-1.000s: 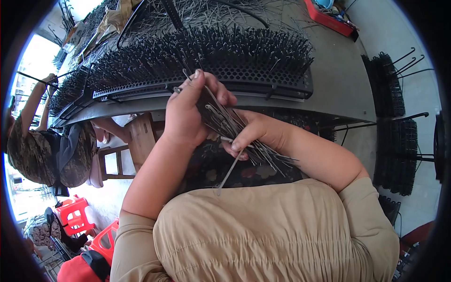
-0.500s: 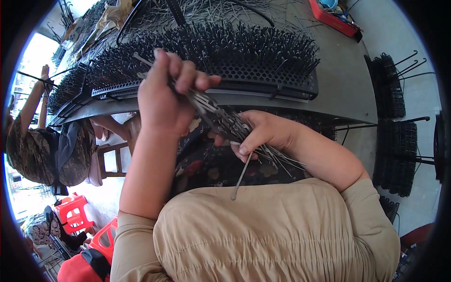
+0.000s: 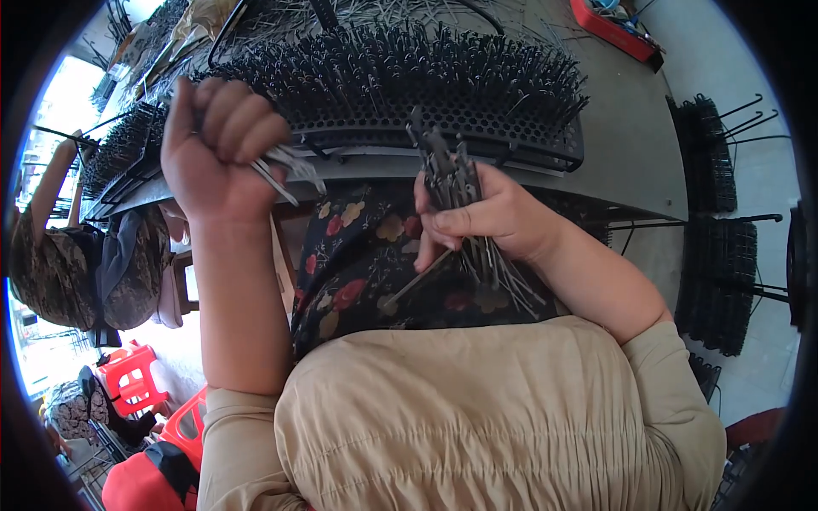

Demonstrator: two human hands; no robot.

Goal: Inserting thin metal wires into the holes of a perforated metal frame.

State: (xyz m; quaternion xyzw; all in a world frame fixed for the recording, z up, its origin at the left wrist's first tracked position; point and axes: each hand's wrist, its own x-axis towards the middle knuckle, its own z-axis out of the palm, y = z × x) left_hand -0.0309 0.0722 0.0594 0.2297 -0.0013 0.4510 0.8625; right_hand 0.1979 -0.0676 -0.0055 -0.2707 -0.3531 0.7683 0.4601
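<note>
My left hand is raised over the table edge at the left, its fingers curled around a few thin metal rods whose ends stick out below the fist. In front of my lap, my right hand grips a thick bundle of dark metal rods. The bundle stands nearly upright, with its tails fanning out below the fingers. One rod slants out toward the lower left. Beyond both hands is a black perforated rack packed with upright hook-ended rods.
Loose rods lie scattered on the grey table behind the rack. A red tray sits at the far right. Black bundles hang by the right wall. Red stools and another person are at the left.
My left hand has moved left, away from the bundle, with a few rods in its fist. My right hand has tipped the bundle more upright.
</note>
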